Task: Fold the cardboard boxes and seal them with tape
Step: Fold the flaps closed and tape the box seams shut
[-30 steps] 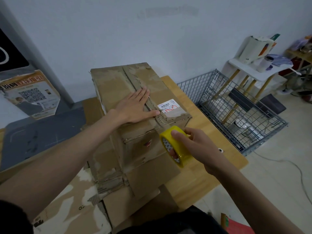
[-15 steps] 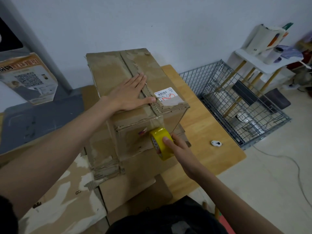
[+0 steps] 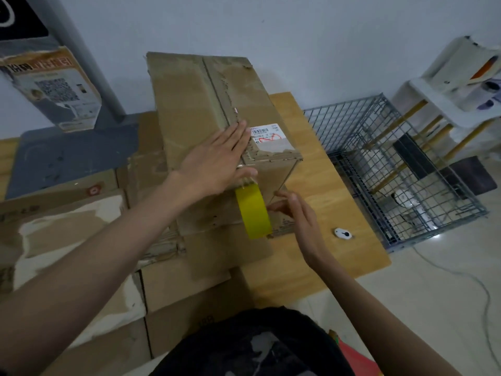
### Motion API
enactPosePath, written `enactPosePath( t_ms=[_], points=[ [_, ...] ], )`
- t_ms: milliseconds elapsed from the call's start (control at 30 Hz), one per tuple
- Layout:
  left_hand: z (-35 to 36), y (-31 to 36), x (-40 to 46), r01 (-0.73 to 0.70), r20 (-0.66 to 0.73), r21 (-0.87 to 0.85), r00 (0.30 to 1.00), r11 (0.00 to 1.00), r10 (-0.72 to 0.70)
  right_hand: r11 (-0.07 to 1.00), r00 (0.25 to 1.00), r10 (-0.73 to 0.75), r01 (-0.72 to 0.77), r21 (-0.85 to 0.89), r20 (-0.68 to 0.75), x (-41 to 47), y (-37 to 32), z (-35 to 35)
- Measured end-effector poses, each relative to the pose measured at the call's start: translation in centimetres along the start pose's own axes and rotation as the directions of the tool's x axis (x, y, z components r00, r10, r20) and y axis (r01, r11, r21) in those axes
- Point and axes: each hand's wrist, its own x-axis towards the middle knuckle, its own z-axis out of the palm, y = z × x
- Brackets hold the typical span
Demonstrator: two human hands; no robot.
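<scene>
Left hand (image 3: 214,164) lay flat, fingers straight, pressing box (image 3: 206,104) top seam on counter (image 3: 320,240). Right hand (image 3: 295,213) loosely curled beside yellow tape roll (image 3: 253,211) at front face. Flaps were folded; top seam sealing left.

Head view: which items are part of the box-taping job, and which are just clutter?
In the job:
cardboard box
yellow tape roll
left hand, flat on the box top
right hand, beside the roll

Lying about:
wire cage
small white gadget
flattened cardboard
QR poster
</scene>
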Motion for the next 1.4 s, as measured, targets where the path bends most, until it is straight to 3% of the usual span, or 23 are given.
enactPosePath(
  t_ms=[100, 200, 300, 400, 600, 700, 767, 867, 933, 1000, 1067, 1133, 1400],
  points=[
    [0.1, 0.2, -0.7, 0.020, -0.020, -0.004, 1.000, 1.000, -0.020, 0.957, 0.968, 0.099, -0.156, -0.244, -0.229, 2.8, 6.2, -4.8],
    [0.3, 0.8, -1.2, 0.064, -0.036, -0.030, 0.997, 0.997, -0.065, 0.687, 0.923, 0.306, -0.384, -0.617, -0.234, 5.3, 13.1, -10.0],
    [0.5, 1.9, -1.9, 0.136, -0.067, -0.056, 0.988, 0.989, -0.139, 0.431, 0.889, 0.401, -0.398, -0.810, -0.223, 6.6, 17.3, -13.8],
    [0.9, 2.9, -2.6, 0.196, -0.116, -0.073, 0.972, 0.978, -0.204, 0.343, 0.889, 0.446, -0.274, -0.899, -0.101, 6.8, 19.6, -15.9],
    [1.1, 3.8, -4.3, 0.258, -0.208, -0.099, 0.939, 0.961, -0.274, 0.320, 0.931, 0.364, -0.154, -0.935, -0.029, 5.1, 21.3, -15.6],
    [1.4, 4.5, -5.4, 0.268, -0.305, -0.216, 0.895, 0.939, -0.325, 0.350, 0.944, 0.330, -0.122, -0.929, 0.000, 5.0, 20.6, -14.8],
    [1.7, 5.3, -6.4, 0.250, -0.421, -0.311, 0.829, 0.917, -0.369, 0.499, 0.965, 0.258, -0.099, -0.861, 0.039, 5.3, 18.7, -13.2],
    [2.7, 8.0, -8.1, 0.258, -0.598, -0.418, 0.643, 0.871, -0.478, 0.807, 0.999, 0.013, 0.019, -0.590, 0.049, 5.4, 13.0, -9.9],
    [3.4, 10.5, -8.8, 0.300, -0.501, -0.643, 0.531, 0.704, -0.684, 0.934, 0.996, -0.081, 0.085, -0.347, 0.025, 4.7, 8.0, -8.1],
    [4.1, 12.3, -8.6, 0.300, -0.141, -0.903, 0.470, 0.308, -0.871, 0.976, 0.983, -0.179, 0.182, -0.121, 0.035, 3.8, 3.1, -6.7],
    [4.6, 13.1, -7.8, 0.297, 0.264, -0.946, 0.477, -0.129, -0.838, 0.957, 0.952, -0.289, 0.288, 0.023, 0.096, 3.3, -0.8, -5.7],
    [4.7, 13.3, -7.2, 0.286, 0.446, -0.894, 0.489, -0.345, -0.749, 0.931, 0.916, -0.365, 0.353, 0.097, 0.165, 3.4, -3.5, -4.7],
    [3.9, 13.9, -7.5, 0.127, 0.412, -0.904, 0.515, -0.408, -0.752, 0.751, 0.735, -0.559, 0.645, -0.143, 0.382, 6.5, -5.8, -0.7]
  ],
)
